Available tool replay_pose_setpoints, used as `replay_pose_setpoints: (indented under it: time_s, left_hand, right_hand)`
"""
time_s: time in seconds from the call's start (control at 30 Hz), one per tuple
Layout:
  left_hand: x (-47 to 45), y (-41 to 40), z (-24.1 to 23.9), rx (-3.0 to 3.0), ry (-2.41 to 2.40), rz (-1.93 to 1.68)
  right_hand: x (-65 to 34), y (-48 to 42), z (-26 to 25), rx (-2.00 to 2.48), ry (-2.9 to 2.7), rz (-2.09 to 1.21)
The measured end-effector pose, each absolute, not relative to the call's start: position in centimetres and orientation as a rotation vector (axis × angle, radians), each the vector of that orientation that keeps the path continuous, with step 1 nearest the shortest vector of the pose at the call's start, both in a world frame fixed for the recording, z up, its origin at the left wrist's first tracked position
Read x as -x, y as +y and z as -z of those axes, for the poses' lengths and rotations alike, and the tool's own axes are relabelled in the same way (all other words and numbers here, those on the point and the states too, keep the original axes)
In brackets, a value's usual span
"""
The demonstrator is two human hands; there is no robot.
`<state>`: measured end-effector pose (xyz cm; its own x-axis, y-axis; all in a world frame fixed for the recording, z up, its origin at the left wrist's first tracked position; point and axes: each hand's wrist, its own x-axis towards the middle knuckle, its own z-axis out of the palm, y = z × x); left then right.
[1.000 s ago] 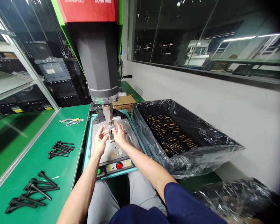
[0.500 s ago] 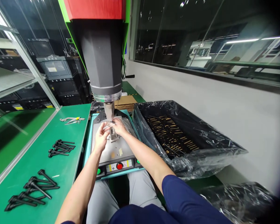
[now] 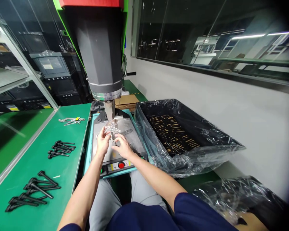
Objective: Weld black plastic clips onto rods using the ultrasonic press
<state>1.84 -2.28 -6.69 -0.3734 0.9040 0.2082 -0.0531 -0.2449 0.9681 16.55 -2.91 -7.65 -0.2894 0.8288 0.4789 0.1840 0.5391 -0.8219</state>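
My left hand [image 3: 102, 143] pinches a small clear plastic piece [image 3: 110, 127] just below the metal horn [image 3: 109, 110] of the press machine [image 3: 100, 48]. My right hand [image 3: 122, 147] sits lower on the grey machine plate [image 3: 132, 138], fingers curled round a small dark part near the upright fixture pin. Both hands are close together over the plate, in front of the red button [image 3: 121, 165].
Black screw-like parts lie in two heaps [image 3: 61, 149] [image 3: 31, 194] on the green bench [image 3: 67, 173] to the left, with metal tweezers [image 3: 71, 120] further back. A black tray lined with clear plastic [image 3: 178, 134] holds several thin gold-tipped pieces on the right. Another plastic-covered bin [image 3: 238, 199] sits near right.
My right hand has dropped from under the horn toward the front of the plate. My left hand still holds the clear piece near the horn. The camera view shifted slightly.
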Motion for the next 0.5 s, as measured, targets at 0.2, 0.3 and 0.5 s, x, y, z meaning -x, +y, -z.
replay_pose_setpoints:
  time_s: [0.2,0.3,0.5]
  left_hand:
    - [-1.5,-5.0,7.1,-1.086,1.262,-1.631]
    - [-1.5,-7.6,7.2,-1.1,1.278,-1.571]
    - [-2.2,-12.4,7.5,-1.473,1.255,-1.302]
  right_hand:
    - [-17.4,-6.6,7.2,0.752,-1.636,-1.103]
    - [-17.7,-6.7,5.8,0.677,-1.615,-1.069]
    - [-17.0,-7.1,4.3,0.576,-1.456,-1.269]
